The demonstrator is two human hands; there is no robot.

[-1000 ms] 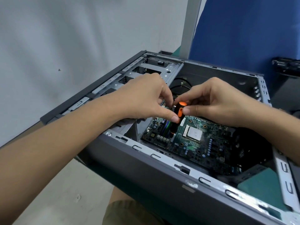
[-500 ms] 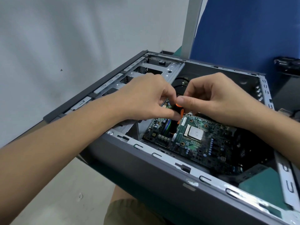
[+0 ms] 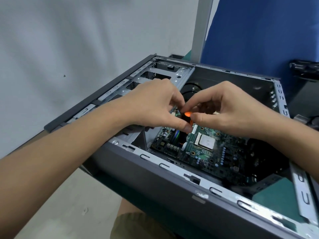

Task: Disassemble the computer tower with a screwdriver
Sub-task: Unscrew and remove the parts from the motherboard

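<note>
Head view, looking down into an open computer tower (image 3: 155, 183) lying on its side. It fills the ctr and lower right of the frame. A pale wall (image 3: 69, 40) is upper left, a blue panel (image 3: 259, 31) upper right. A green circuit board (image 3: 212, 157) lies flat inside, w/ a square silver chip (image 3: 206, 141) just below the hands.

The left hand (image 3: 153, 107) and right hand (image 3: 231, 111) meet fingertip to fingertip at ctr frame. Both pinch the orange-and-black handle of a screwdriver (image 3: 187, 115) btwn thumb and forefinger. The other fingers are curled in; neither hand is spread wide.

Change vs a second ago: much of the orange handle then stood clear btwn the fingers. Now the fingertips have closed over it and only a sliver of orange shows. The tower hasn't shifted. Probably the fingers are rolling the handle to turn a board screw, so this step looks mid-way, screw not out yet.

The screwdriver stands roughly upright over the board's upper left corner, directly under both hands. Shaft and tip are hidden, so contact w/ a screw can't be confirmed.
</note>
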